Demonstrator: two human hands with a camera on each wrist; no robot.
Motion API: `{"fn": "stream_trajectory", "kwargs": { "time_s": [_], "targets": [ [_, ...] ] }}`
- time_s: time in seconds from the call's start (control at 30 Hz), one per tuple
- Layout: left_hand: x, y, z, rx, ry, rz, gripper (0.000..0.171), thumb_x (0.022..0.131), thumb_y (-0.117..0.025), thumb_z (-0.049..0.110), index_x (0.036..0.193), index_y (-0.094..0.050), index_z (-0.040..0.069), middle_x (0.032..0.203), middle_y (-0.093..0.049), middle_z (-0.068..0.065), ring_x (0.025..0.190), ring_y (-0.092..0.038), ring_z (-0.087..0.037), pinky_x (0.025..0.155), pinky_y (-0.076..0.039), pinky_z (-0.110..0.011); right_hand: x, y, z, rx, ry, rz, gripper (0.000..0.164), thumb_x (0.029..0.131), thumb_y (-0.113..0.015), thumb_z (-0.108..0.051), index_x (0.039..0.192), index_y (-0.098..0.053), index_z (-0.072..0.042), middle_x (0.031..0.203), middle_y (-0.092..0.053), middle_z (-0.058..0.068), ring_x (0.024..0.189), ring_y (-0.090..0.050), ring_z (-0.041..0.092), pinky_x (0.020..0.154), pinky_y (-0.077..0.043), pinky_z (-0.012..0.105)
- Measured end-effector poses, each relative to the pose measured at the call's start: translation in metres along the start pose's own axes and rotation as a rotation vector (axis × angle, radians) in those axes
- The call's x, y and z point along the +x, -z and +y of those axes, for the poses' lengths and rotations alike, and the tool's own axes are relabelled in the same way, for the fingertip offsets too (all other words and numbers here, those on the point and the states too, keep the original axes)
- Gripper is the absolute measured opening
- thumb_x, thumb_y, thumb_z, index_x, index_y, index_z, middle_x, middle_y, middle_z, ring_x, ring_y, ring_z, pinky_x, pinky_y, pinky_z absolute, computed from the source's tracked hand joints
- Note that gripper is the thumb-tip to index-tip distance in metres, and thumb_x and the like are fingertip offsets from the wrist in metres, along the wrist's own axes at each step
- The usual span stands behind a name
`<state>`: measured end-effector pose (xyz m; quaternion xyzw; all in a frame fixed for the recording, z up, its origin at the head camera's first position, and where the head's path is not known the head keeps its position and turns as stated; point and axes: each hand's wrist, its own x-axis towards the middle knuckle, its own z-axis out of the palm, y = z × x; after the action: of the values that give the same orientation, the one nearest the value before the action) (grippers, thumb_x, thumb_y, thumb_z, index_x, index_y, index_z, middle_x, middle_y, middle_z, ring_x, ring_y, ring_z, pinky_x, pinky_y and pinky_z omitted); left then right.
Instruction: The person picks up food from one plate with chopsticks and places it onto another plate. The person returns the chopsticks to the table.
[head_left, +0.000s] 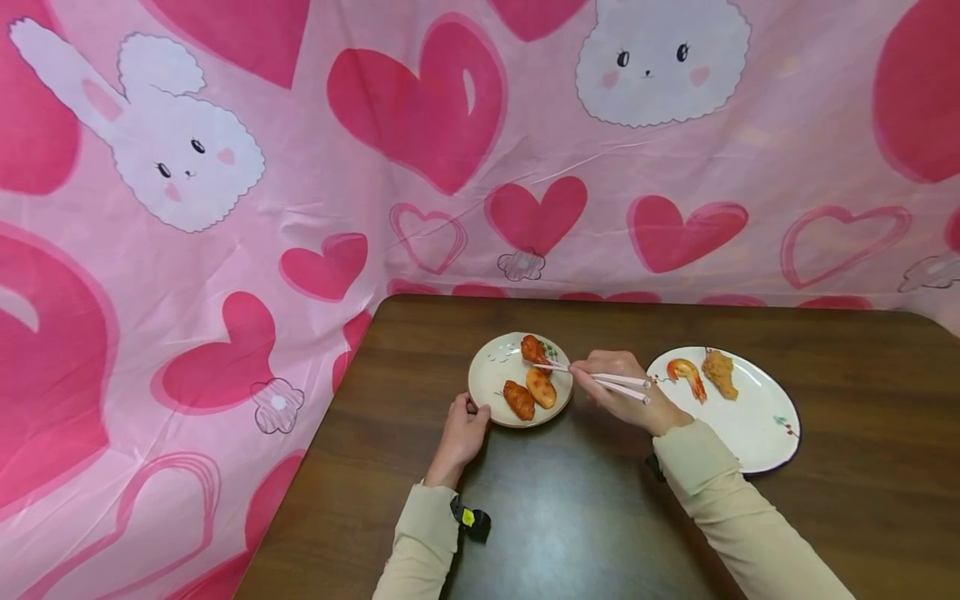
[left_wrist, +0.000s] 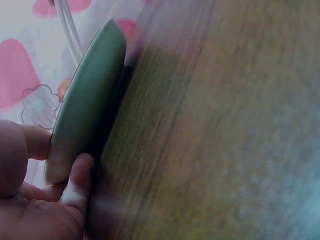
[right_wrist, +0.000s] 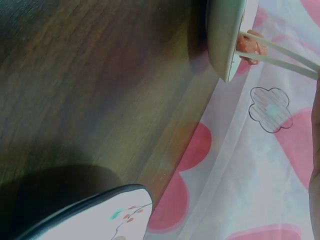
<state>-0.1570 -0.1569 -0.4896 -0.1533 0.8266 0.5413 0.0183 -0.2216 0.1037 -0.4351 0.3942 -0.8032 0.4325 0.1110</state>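
Note:
With thumb and fingers, my left hand [head_left: 460,435] pinches the near-left rim of a small round plate [head_left: 489,377]. The left wrist view shows the plate's pale green outer side [left_wrist: 92,90] between thumb and finger. Three browned food pieces lie on this plate: a reddish glazed chicken piece [head_left: 533,349] at the back, a golden oval piece [head_left: 542,390] and a glazed chicken wing piece [head_left: 517,400]. My right hand [head_left: 621,364] holds a pair of white chopsticks [head_left: 628,381], reaching in from the right. Their tips are on either side of the back chicken piece [right_wrist: 254,48].
A larger oval white plate [head_left: 757,421] with a dark rim stands to the right, partly behind the right forearm. It bears a cooked shrimp [head_left: 688,379] and a fried chicken piece [head_left: 720,375]. The wooden table [head_left: 525,517] meets a pink heart-patterned cloth [head_left: 450,250] at the back and left.

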Motion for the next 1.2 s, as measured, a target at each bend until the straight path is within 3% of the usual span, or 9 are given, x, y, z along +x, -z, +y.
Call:
{"fn": "stream_trajectory", "kwargs": {
  "time_s": [0.43, 0.7, 0.97, 1.2],
  "targets": [
    [0.0, 0.0, 0.0, -0.007, 0.013, -0.002, 0.04, 0.097, -0.053, 0.021, 0.129, -0.046, -0.001, 0.109, -0.048, -0.013, 0.086, -0.052, -0.019, 0.074, -0.043, -0.027, -0.004, 0.004, -0.009, -0.052, 0.051, 0.056, 0.013, 0.083, -0.068, 0.001, 0.093, -0.073, -0.006, 0.063, -0.059, -0.002, 0.057, -0.048, -0.002, 0.052, -0.043, 0.016],
    [0.002, -0.001, 0.0, -0.008, 0.019, 0.009, 0.04, 0.096, -0.053, 0.021, 0.129, -0.046, -0.001, 0.108, -0.048, -0.013, 0.084, -0.052, -0.018, 0.072, -0.043, -0.026, -0.009, 0.007, -0.011, -0.033, 0.058, 0.075, 0.013, 0.083, -0.069, -0.001, 0.093, -0.072, -0.009, 0.062, -0.056, -0.008, 0.057, -0.046, -0.001, 0.051, -0.041, 0.013],
    [0.002, 0.0, -0.001, -0.028, -0.02, -0.009, 0.037, 0.096, -0.053, 0.017, 0.126, -0.046, -0.004, 0.106, -0.05, -0.014, 0.08, -0.054, -0.016, 0.071, -0.043, -0.026, -0.014, 0.01, -0.017, -0.047, 0.06, 0.06, 0.011, 0.083, -0.07, -0.003, 0.09, -0.071, -0.013, 0.063, -0.055, -0.01, 0.058, -0.044, -0.002, 0.05, -0.04, 0.013],
    [0.001, 0.001, 0.0, -0.017, -0.014, -0.016, 0.038, 0.096, -0.052, 0.018, 0.127, -0.046, -0.004, 0.108, -0.049, -0.015, 0.082, -0.054, -0.017, 0.072, -0.043, -0.026, -0.017, 0.02, -0.023, -0.099, 0.162, 0.13, 0.016, 0.08, -0.07, 0.001, 0.092, -0.074, -0.008, 0.063, -0.056, -0.008, 0.057, -0.045, -0.001, 0.05, -0.038, 0.01]
  ]
}}
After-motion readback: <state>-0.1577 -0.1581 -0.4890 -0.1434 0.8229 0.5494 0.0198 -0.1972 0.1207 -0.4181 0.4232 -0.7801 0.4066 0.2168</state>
